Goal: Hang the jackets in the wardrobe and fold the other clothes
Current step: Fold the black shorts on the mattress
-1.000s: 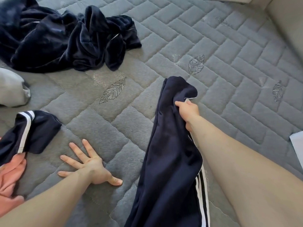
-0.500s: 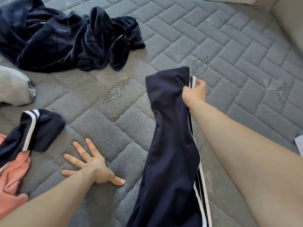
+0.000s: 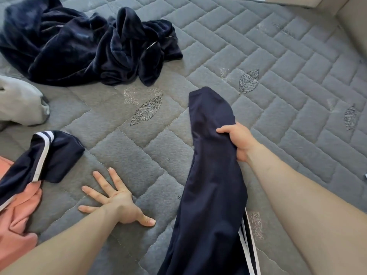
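The right hand (image 3: 237,140) is gripping the long navy track trousers with white side stripes (image 3: 212,187), fingers curled round the bunched cloth; half a second ago it was reaching further up the grey quilted mattress (image 3: 278,80), and it is now drawing the trousers back, likely lining them up for folding. The left hand (image 3: 117,199) is staying flat, fingers spread, on the mattress.
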### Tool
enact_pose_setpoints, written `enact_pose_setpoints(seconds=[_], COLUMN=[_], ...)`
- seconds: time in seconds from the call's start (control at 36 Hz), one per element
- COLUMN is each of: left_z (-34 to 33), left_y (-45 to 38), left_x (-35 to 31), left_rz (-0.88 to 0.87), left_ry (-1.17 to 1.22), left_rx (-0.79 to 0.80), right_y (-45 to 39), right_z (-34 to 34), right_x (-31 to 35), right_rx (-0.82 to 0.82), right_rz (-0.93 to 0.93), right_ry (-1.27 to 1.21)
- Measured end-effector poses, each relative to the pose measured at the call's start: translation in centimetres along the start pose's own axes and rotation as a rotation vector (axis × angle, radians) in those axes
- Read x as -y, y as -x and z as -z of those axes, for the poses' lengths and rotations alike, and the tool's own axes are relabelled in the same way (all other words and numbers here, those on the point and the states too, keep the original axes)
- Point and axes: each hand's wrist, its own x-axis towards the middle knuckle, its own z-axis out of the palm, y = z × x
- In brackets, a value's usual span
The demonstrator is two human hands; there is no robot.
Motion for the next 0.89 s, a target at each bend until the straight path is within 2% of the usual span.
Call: enact_pose_setpoints(seconds=[0.14,0.28,0.33,0.39,0.47,0.5,0.53,0.56,0.58,0.61,0.67,0.78,0.89], left_z=[-0.2,-0.3,-0.5,-0.5,-0.8,-1.0,-1.5,-1.8,-1.7,-1.5,-1.1,-0.6,-0.4], left_y=[-0.3,-0.4,-0.5,-0.7,-0.7,-0.6,-0.6,-0.9,-0.9,-0.5,-0.7,-0.9,-0.6], left_x=[0.2,0.2,0.4,0.4,0.4,0.5,0.8,1.0,1.1,1.2,1.0,0.9,0.8], left_rz=[-0.017,-0.015,-0.017,-0.019,-0.064,-0.134,-0.242,-0.327,-0.321,-0.234,-0.097,-0.039,-0.023], left_ry=[-0.003,0.017,0.018,0.065,0.120,0.123,0.134,0.159,0.153,0.107,0.096,0.061,0.052], left_rx=[-0.009,-0.008,0.002,0.020,-0.056,-0.104,-0.217,-0.296,-0.282,-0.169,-0.054,0.006,0.000], right_y=[1.3,1.5,1.0,0.2,-0.8,-0.8,-0.7,-0.5,-0.2,0.4,1.8,5.0,8.7], right_z=[0.3,-0.3,-0.5,-0.9,-0.5,-0.2,0.3,0.9,1.2,1.3,1.1,1.1,1.1], right_x=[3.1,3.8,3.3,2.3,0.0,-0.8,-1.6,-2.6,-3.5,-4.4,-6.1,-9.6,-12.7], right_rx=[0.317,0.462,0.459,0.326,-0.125,-0.239,-0.314,-0.358,-0.377,-0.382,-0.383,-0.425,-0.524], right_rz=[-0.084,-0.057,-0.061,-0.033,0.096,0.120,0.136,0.153,0.166,0.177,0.200,0.284,0.318], right_ry=[-0.116,-0.195,-0.208,-0.133,0.305,0.430,0.494,0.510,0.517,0.522,0.542,0.541,0.601])
